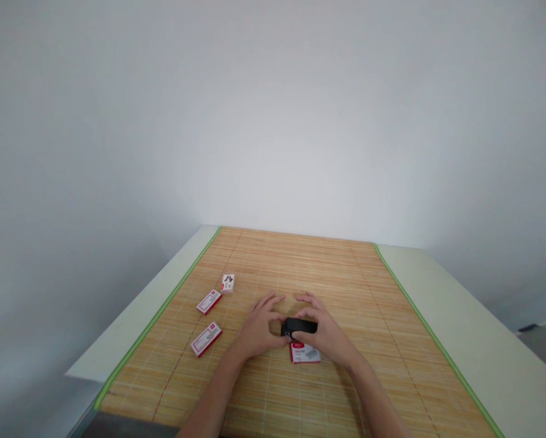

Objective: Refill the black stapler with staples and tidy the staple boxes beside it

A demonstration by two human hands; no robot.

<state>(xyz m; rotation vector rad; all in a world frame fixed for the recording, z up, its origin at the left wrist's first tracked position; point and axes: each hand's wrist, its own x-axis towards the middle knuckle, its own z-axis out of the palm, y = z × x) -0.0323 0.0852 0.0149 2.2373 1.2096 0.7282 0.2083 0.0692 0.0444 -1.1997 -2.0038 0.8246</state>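
Observation:
A black stapler (302, 325) lies sideways between my hands, just above a red-and-white box (305, 354). My left hand (260, 328) holds the stapler's left end between thumb and forefinger, the other fingers stretched forward. From the other side, my right hand (322, 331) grips the stapler's right part, its thumb along the near edge and the forefinger over the far edge. The box's upper edge is hidden by the stapler and the right thumb. Whether the stapler rests on that box or is raised over it, I cannot tell.
Two flat red-and-white boxes, one nearer (206, 339) and one farther (209, 301), lie to the left. Beyond them is a small box (227, 283) with dark pictures. A bamboo mat (300, 261) with green edging covers the middle of the white table (441, 292), against a wall.

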